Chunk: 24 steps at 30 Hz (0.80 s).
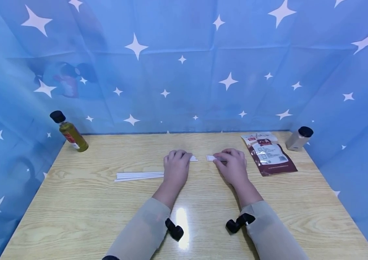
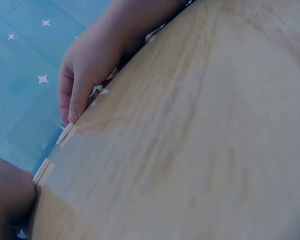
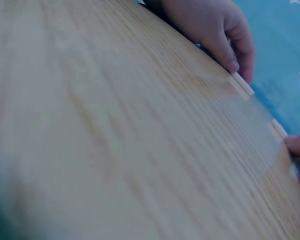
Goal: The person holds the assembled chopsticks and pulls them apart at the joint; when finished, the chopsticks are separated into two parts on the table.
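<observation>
Several thin white sticks [image 1: 195,158] poke out past the thumb of my left hand [image 1: 175,168], which pinches them low on the table. Facing it across a small gap, my right hand [image 1: 235,167] pinches the ends of several white sticks [image 1: 209,158]; something dark shows under its fingers. In the left wrist view, the right thumb and fingers close on stick ends [image 2: 66,133] at the tabletop. The right wrist view shows the left thumb and fingers on sticks [image 3: 243,85]. More long white sticks [image 1: 138,176] lie left of my left wrist, their right ends hidden behind it.
A wood-grain table [image 1: 83,209] carries everything. At the back left stands an oil bottle [image 1: 73,136] with a black cap. To the right lies a maroon and white packet [image 1: 270,155], beside a black-lidded jar [image 1: 298,139]. A blue star-patterned curtain [image 1: 184,90] hangs behind.
</observation>
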Each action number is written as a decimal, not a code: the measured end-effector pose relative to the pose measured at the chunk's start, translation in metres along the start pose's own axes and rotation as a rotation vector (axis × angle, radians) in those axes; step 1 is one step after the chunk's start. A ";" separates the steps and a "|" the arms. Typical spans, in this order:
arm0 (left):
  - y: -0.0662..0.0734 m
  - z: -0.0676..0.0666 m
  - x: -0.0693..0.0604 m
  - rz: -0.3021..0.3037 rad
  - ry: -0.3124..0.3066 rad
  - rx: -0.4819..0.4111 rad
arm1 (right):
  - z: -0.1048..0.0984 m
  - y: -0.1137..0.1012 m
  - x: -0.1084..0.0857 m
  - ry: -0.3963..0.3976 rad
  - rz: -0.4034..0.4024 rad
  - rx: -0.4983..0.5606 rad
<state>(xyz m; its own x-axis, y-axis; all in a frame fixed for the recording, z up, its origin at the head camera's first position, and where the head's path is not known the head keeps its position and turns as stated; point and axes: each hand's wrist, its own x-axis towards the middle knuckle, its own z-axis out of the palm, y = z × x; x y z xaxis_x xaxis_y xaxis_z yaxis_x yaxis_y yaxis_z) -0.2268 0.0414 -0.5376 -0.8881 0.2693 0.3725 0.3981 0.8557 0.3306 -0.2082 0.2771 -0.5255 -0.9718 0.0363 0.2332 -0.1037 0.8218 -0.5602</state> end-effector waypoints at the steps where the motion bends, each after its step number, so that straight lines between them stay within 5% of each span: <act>1: 0.000 0.000 0.000 0.001 -0.004 -0.003 | 0.000 0.000 0.000 -0.008 0.004 0.002; 8: 0.000 -0.003 0.000 0.007 -0.046 -0.031 | -0.002 -0.001 0.001 -0.028 0.018 0.009; 16: 0.003 -0.006 0.005 -0.125 -0.153 0.015 | -0.002 -0.002 0.003 -0.026 0.028 -0.002; 24: 0.003 -0.006 0.004 -0.152 -0.170 0.046 | -0.002 -0.003 0.002 -0.003 0.023 0.008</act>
<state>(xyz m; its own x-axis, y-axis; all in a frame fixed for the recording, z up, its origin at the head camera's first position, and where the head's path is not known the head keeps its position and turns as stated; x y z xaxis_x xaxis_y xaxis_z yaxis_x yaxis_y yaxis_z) -0.2278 0.0426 -0.5299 -0.9644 0.2034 0.1690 0.2498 0.9100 0.3308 -0.2093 0.2759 -0.5218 -0.9745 0.0538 0.2180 -0.0828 0.8163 -0.5717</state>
